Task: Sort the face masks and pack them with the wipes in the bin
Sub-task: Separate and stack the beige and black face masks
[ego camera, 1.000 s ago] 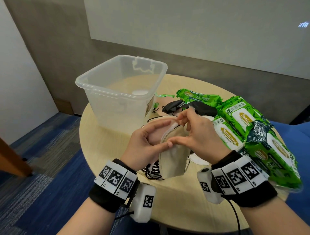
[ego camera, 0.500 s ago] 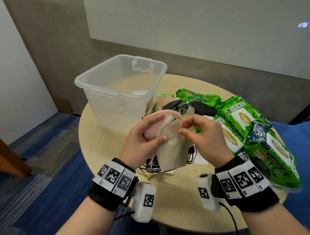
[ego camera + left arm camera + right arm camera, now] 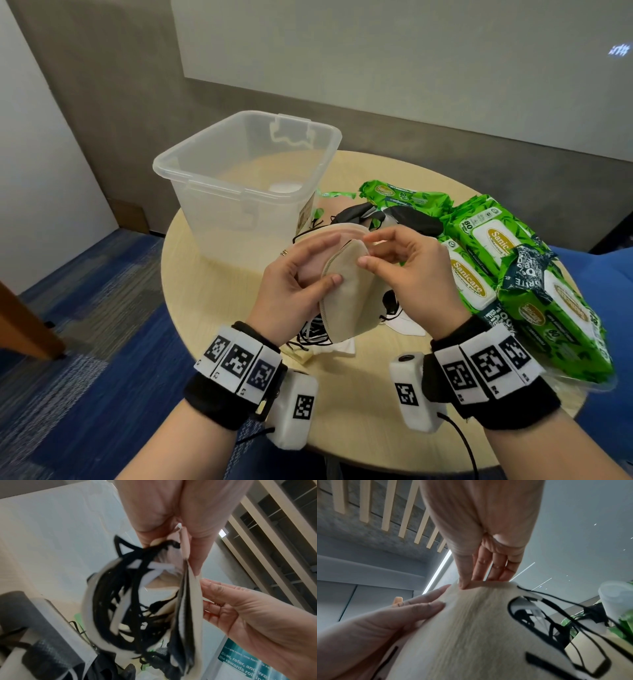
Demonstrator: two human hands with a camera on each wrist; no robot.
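Face masks sit stacked in my left hand (image 3: 291, 287), held above the worktop (image 3: 212, 298) just in front of the bin (image 3: 246, 185): a beige mask (image 3: 346, 294) on the near face, a pink one (image 3: 325, 240) behind it, thumb clamped across the beige. My right hand (image 3: 404, 274) pinches the beige mask's top edge between thumb and forefinger.

My main worry is the ear loops (image 3: 126, 601): black and white cords hang tangled under the stack, so peeling 1 mask away could drag a second with it or tip the whole pile out of my left grip. The fabric is limp, so a light pinch may also slip.

Beside my right hand lie green wipes packs (image 3: 496, 260), with black masks (image 3: 394, 216) between them and the bin, and white masks (image 3: 407, 325) under my wrists. The bin's mouth is open; I see no masks or packs in it.
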